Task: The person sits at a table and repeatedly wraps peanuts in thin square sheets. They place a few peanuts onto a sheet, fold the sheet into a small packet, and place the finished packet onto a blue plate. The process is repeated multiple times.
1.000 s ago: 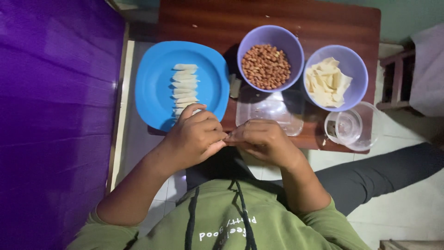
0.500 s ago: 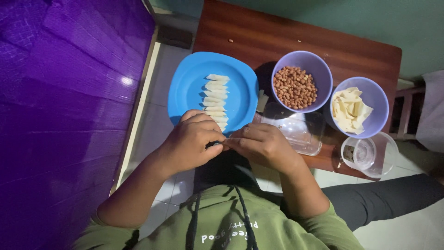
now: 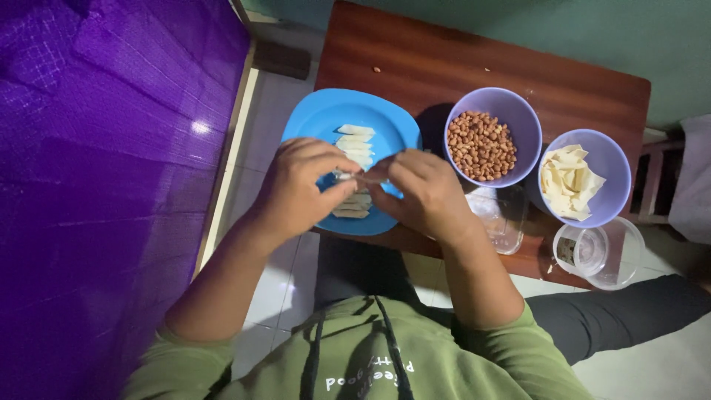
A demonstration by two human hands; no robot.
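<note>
1. Both hands have moved up from the table's near edge and now sit over the blue plate (image 3: 318,118), which they were short of a moment ago.
2. Left hand (image 3: 300,189) and right hand (image 3: 422,192) meet fingertip to fingertip, pinching a small pale wrapper piece (image 3: 354,176) between them; both are closed on it.
3. That piece hangs just above the plate's middle, beside a row of folded pale pieces (image 3: 355,144) lying on the plate.
4. More of that row shows below the fingers, near the plate's front rim.
5. To the right on the wooden table (image 3: 444,52) stands a purple bowl of peanuts (image 3: 480,144), then a second purple bowl of pale wrappers (image 3: 570,181).
6. A clear lidded container (image 3: 503,218) and a clear round tub (image 3: 600,252) sit at the table's front edge.
</note>
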